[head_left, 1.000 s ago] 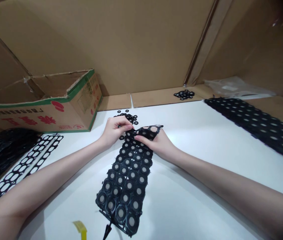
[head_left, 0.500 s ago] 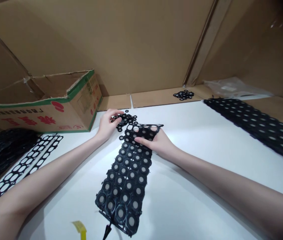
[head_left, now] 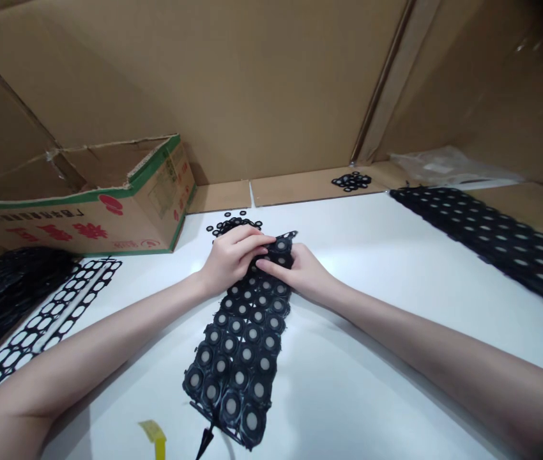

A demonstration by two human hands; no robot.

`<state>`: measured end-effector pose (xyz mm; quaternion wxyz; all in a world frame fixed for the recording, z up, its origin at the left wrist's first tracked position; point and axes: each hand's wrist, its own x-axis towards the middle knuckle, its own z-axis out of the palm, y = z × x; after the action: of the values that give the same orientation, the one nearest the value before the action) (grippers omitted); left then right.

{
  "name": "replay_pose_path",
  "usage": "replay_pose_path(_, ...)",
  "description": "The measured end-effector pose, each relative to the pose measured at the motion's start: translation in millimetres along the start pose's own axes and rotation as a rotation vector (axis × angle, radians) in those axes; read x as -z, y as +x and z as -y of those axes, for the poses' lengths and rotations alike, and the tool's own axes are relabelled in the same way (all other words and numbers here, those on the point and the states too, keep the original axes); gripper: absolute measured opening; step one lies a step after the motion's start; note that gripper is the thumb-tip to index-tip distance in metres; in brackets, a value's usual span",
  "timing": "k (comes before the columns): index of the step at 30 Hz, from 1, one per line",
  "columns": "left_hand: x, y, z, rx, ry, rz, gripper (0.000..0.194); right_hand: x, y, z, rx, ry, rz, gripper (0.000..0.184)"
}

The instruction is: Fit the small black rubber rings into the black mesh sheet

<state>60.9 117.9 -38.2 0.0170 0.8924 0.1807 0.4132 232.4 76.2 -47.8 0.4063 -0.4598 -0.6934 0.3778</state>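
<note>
A long black perforated sheet (head_left: pixel 240 358), its holes mostly filled by ringed discs with pale centres, lies on the white table. Its far end is lifted by my right hand (head_left: pixel 303 271), thumb on top and fingers behind. My left hand (head_left: pixel 233 259) is at that same end, fingertips pressed against the sheet's upper holes; whether a ring is under them is hidden. Just behind my left hand, a pile of small black rings (head_left: pixel 236 222) is partly covered by it.
At left stand an open cardboard box (head_left: pixel 151 198), a black stack (head_left: pixel 7 294) and empty lattice sheets (head_left: pixel 61 297). Another filled sheet (head_left: pixel 492 233) lies at right, near a plastic bag (head_left: pixel 448 166). More rings (head_left: pixel 352 181) sit at the back; yellow tape (head_left: pixel 155 437) is in front.
My left hand went from the sheet's far end to the ring pile, then came back right onto the sheet. My right hand has kept its grip, with the far end now bent up more.
</note>
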Motion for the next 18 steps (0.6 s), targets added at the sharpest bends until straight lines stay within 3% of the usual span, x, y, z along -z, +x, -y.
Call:
replay_pose_path(7, 3.7, 1.7, -4.7, 0.028, -0.019, 0.034, 0.016, -3.5, 0.2, -1.5, 0.069, -0.119, -0.003, 0.020)
replay_pose_path(12, 1.3, 5.2, -9.2, 0.172, -0.086, 0.030, 0.021, -4.7, -0.5, -2.0, 0.068, -0.169, -0.008, 0.026)
replay_pose_path(16, 1.4, 9.3, -12.0, 0.349, -0.175, -0.008, 0.023, -5.1, -0.4, -1.7, 0.108, -0.154, -0.003, 0.020)
replay_pose_path(18, 2.0, 10.1, -13.4, 0.348, -0.175, -0.027, 0.021, -5.5, 0.4, -2.7, 0.103, -0.130, -0.015, 0.018)
